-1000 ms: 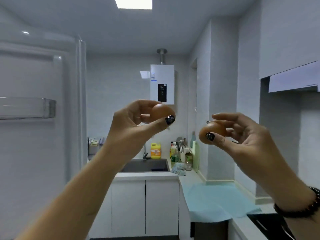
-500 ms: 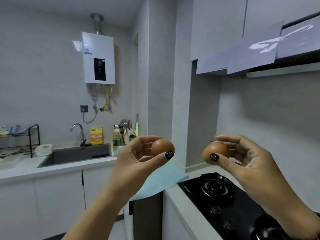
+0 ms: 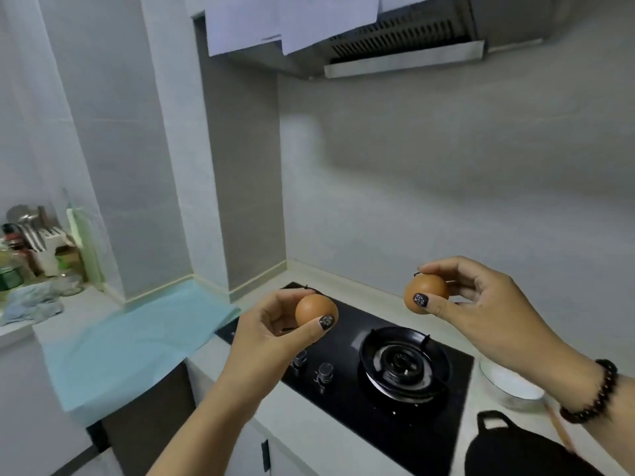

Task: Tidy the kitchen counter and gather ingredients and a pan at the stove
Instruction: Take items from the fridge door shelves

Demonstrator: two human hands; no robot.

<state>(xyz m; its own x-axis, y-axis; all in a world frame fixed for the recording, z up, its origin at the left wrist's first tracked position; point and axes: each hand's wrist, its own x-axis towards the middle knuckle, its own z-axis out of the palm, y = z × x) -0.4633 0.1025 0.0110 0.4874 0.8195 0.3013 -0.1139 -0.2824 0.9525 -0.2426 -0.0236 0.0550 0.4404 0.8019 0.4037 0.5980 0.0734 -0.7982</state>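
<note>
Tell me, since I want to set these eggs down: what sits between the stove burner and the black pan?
In the head view, only bare black cooktop glass lies between the burner and the black pan.

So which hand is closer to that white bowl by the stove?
Right. The right hand holds its egg up beside the white bowl; the left hand is across the stove.

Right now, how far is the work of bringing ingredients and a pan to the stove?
Partly done. A dark pan and a white bowl already sit to the right of the stove. In hand: the left hand holds one brown egg, the right hand another egg, both in the air over the stove. Left: setting the eggs down. The blue cloth lies crumpled on the counter.
</note>
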